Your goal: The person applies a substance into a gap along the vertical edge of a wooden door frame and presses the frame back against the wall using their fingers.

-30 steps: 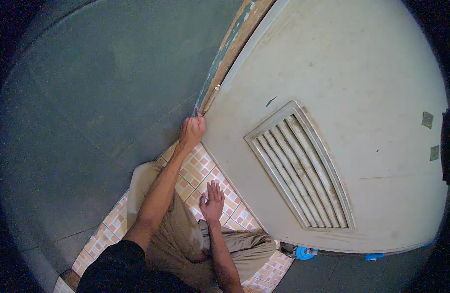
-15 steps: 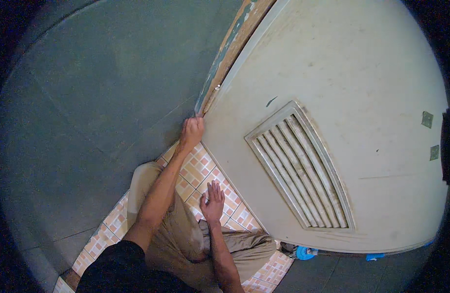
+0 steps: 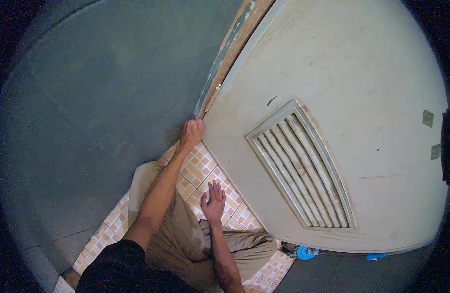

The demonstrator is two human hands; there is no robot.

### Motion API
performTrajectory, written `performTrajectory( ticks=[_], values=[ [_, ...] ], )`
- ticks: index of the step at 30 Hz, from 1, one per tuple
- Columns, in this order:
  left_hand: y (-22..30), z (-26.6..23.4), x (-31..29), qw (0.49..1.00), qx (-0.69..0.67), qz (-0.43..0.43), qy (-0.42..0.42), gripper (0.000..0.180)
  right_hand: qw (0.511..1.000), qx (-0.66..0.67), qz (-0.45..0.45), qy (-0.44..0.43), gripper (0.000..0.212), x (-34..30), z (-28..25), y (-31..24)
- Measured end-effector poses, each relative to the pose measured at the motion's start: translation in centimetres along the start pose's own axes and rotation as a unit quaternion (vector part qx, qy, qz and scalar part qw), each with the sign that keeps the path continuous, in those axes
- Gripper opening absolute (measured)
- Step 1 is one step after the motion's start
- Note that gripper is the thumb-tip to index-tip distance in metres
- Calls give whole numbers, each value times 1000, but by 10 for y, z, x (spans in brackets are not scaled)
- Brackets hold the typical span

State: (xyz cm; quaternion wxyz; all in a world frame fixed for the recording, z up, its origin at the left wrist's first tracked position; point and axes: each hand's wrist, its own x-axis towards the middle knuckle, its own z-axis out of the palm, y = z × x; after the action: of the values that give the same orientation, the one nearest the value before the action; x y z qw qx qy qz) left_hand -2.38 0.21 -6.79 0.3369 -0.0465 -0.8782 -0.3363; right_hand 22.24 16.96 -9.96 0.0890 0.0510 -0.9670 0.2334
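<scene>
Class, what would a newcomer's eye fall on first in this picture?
First, the big pale door filling the right side, with its slatted vent. Next, near the centre, the left hand, fingers curled at the foot of the worn wooden door frame. Just below, the right hand shows open against patterned floor tiles.

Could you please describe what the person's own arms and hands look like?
The left hand and right hand are bare, with no gloves or wristbands visible. The left forearm is uncovered, below a plain black short sleeve. The right forearm is uncovered too; the edge of its sleeve cannot be made out.
</scene>
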Motion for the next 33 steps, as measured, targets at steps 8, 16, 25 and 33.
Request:
performTrajectory(
  ticks=[8,16,25,33],
  values=[
    [5,6,1,981,123,144,48,16,1000,-6,6,-5,50,-2,-3,6],
    [-13,9,5,981,-16,-132,-144,10,1000,7,3,-5,50,-1,1,-1],
    [-34,12,-10,982,150,111,-36,8,1000,5,1,-16,50,2,3,-9],
    [2,-4,7,987,131,88,-41,6,1000,1,1,5,50,-1,-3,4]
  ],
)
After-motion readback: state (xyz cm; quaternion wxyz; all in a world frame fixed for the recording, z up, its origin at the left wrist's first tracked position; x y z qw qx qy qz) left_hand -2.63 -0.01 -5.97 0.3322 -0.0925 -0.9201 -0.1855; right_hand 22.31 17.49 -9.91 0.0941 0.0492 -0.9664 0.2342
